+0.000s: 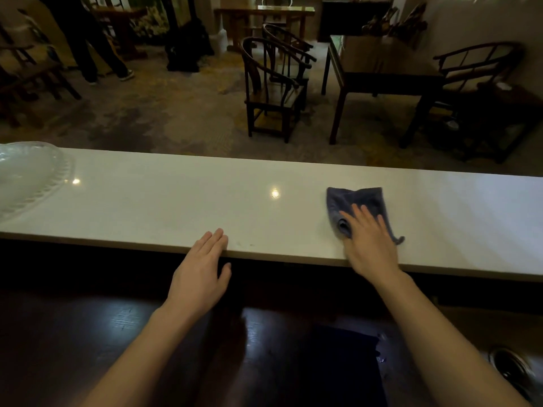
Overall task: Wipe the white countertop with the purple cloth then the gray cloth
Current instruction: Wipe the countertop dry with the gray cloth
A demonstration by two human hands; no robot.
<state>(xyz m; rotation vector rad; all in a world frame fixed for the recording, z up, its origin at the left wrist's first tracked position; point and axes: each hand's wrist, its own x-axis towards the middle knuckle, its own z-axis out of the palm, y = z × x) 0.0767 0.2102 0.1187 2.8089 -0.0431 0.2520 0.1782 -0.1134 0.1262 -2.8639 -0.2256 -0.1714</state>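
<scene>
A long white countertop runs across the view. On its right part lies a crumpled gray-blue cloth. My right hand presses down on the cloth's near half, fingers spread over it and thumb tucked against a fold. My left hand rests flat on the countertop's near edge, holding nothing. A dark, purplish cloth lies on the lower dark surface between my forearms; its colour is hard to tell in the shadow.
A clear glass platter sits on the countertop's far left end. A metal drain shows at lower right. Beyond the counter stand wooden chairs, a dark table, and a person's legs.
</scene>
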